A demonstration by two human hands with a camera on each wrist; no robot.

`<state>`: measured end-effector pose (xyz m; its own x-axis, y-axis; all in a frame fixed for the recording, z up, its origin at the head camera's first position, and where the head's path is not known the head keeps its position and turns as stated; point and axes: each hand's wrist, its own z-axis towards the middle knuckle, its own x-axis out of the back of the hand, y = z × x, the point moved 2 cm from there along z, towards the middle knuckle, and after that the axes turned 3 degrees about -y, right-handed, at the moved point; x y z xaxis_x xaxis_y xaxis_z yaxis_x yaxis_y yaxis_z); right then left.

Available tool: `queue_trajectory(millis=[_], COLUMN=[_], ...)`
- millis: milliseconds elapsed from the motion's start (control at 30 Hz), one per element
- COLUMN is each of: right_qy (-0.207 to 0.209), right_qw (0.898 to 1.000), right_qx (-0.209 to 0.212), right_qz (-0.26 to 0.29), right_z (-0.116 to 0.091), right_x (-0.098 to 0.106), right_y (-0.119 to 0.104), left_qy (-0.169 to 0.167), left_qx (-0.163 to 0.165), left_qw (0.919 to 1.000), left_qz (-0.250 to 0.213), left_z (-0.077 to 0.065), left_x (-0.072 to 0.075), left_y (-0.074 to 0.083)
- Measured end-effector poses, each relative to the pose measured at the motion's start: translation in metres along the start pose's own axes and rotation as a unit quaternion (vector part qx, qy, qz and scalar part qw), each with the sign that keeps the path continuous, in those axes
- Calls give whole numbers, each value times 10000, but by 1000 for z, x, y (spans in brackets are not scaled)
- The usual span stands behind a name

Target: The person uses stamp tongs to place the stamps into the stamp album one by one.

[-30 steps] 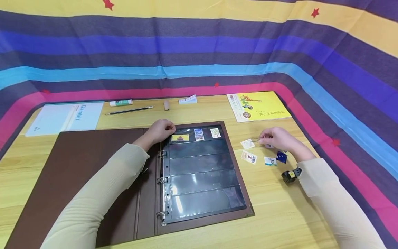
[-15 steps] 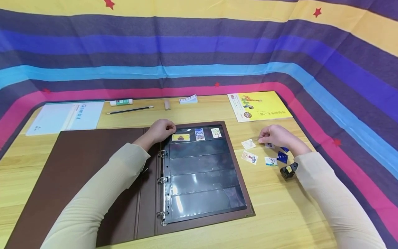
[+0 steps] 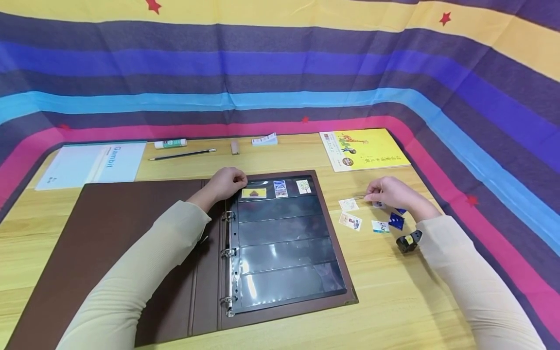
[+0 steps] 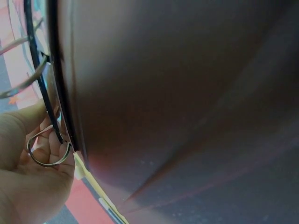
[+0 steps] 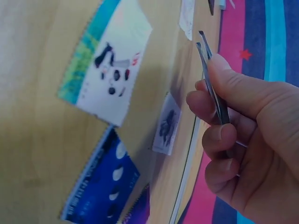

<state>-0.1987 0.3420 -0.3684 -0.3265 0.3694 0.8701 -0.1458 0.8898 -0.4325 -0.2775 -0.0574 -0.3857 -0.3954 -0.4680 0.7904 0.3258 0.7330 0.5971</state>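
My left hand (image 3: pixel 225 184) pinches the top inner corner of the black stamp page (image 3: pixel 280 228) beside the top ring of the brown album (image 3: pixel 131 243). In the left wrist view, that page's dark edge (image 4: pixel 43 88) runs between thumb and fingers, next to a metal ring (image 4: pixel 49 164). My right hand (image 3: pixel 389 194) holds metal tweezers (image 5: pixel 212 79), their tips slightly apart with nothing between them. Just left of those tips lies a pale stamp (image 3: pixel 348 204). A stamp with a figure (image 3: pixel 350 220), a white-and-teal stamp (image 3: pixel 380 227) and a dark blue stamp (image 3: pixel 396 221) lie nearby.
Three stamps, including a yellow one (image 3: pixel 253 193), sit in the page's top row. Along the back are a yellow book (image 3: pixel 372 148), small white pad (image 3: pixel 264 140), eraser (image 3: pixel 235 147), pencil (image 3: pixel 183 155), glue stick (image 3: pixel 170 144) and white-blue booklet (image 3: pixel 94 165).
The tweezers were over the pale stamp, drew back to the right, and now have their tips close to its right edge again. My left hand has stayed at the page corner.
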Motion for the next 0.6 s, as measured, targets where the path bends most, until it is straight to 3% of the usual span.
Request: queue_trajectory(millis=[333,600], right_qy=[75,119], right_qw=[9997,9999], right_qx=[-40,80], right_qz=[-227,-70], right_z=[1,-3], right_x=[-5,-2], right_y=[-1,-1], left_qy=[-7,-2], left_qx=[-22,-11], left_qw=[10000,10000], left_qz=[3,-9], left_z=[0,1], left_x=[1,-1], left_y=[-1,-2])
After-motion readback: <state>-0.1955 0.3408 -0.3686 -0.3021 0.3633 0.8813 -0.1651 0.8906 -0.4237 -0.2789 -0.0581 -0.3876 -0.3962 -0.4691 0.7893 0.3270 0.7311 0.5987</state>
